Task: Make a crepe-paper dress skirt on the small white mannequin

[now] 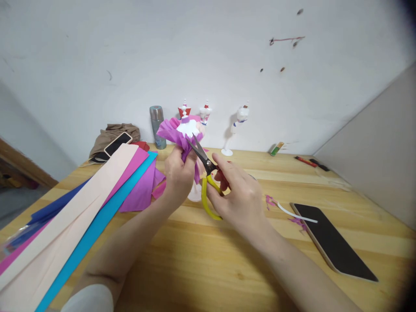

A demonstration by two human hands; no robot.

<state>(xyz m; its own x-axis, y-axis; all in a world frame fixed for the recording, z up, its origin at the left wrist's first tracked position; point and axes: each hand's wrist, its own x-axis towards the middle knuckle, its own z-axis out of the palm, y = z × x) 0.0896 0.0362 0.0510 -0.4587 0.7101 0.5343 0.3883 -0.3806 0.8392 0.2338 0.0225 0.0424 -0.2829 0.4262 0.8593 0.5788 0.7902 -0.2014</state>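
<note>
Purple crepe paper (171, 132) flares in ruffles around a small white dress form (187, 127). My left hand (180, 177) is closed on the gathered paper just under the form. In my right hand (238, 197) are yellow-handled scissors (204, 195), fingers through the loops. Their dark blades are parted, with the tips at the purple paper above my left thumb. A pale round base (195, 193) shows below my left hand, partly hidden. My left hand covers part of the paper and whatever stem lies behind it.
Crepe paper strips (94, 203) lie at left, near a brown cloth (121, 130) and phone (118, 144). A flask (157, 128) and several small white figures, one on a stand (227, 152), line the wall. At right are a tablet (334, 242), white strip (295, 213) and purple scraps (297, 223).
</note>
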